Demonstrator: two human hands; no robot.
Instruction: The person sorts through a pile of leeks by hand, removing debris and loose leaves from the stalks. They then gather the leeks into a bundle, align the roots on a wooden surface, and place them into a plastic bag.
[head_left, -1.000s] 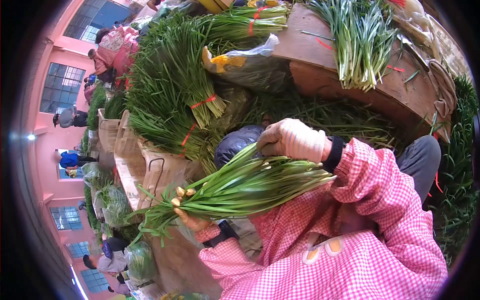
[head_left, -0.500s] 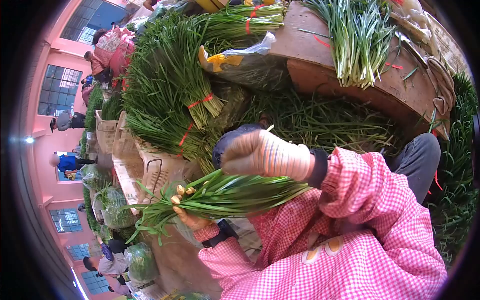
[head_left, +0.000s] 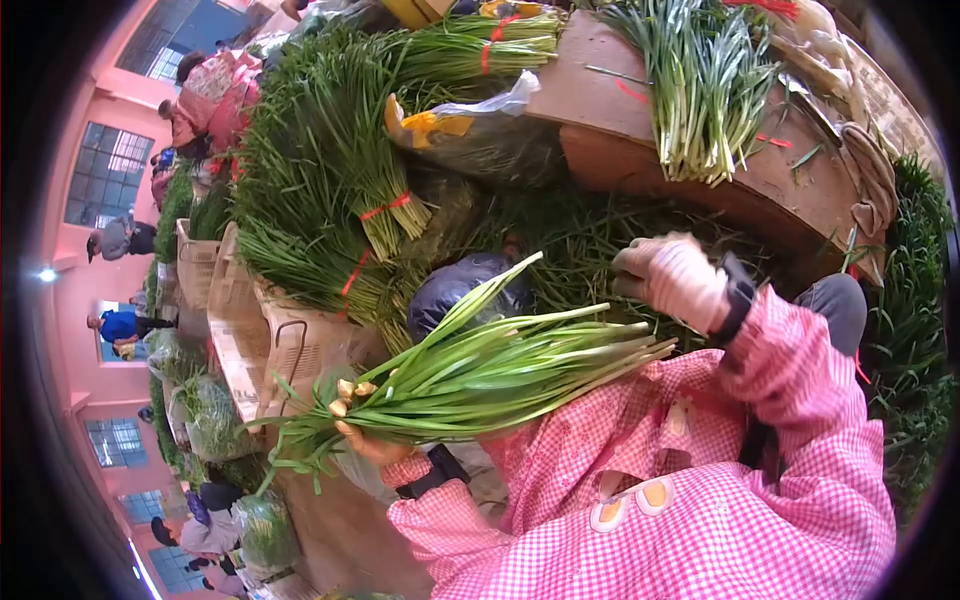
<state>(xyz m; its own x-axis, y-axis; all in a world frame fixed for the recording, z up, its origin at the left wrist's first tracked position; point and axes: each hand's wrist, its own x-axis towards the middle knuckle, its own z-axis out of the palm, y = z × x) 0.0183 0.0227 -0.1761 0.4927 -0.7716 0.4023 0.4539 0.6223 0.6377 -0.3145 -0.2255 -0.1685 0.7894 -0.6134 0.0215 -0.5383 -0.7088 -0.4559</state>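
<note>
A loose bundle of long green stalks [head_left: 500,375] lies across my lap, its pale ends pointing right. My left hand [head_left: 362,420] is wrapped round its leafy end, fingertips showing on top. To the right of the pale ends and a little above them is my right hand [head_left: 680,280], in a light glove, apart from the bundle. Its fingers are curled, and what they hold, if anything, is too small to make out. One stalk sticks up apart from the others, over a dark rounded thing [head_left: 470,290].
Green bunches tied with red bands [head_left: 385,205] are piled at the upper left. More stalks [head_left: 710,110] lie on a brown board [head_left: 600,80]. Loose leaves cover the ground below it. Plastic crates [head_left: 290,340] stand at left, with people [head_left: 125,325] farther off.
My right hand has moved right, from above the bundle to beyond its pale ends. The stalks there are now uncovered and spread wider. My left hand keeps its hold.
</note>
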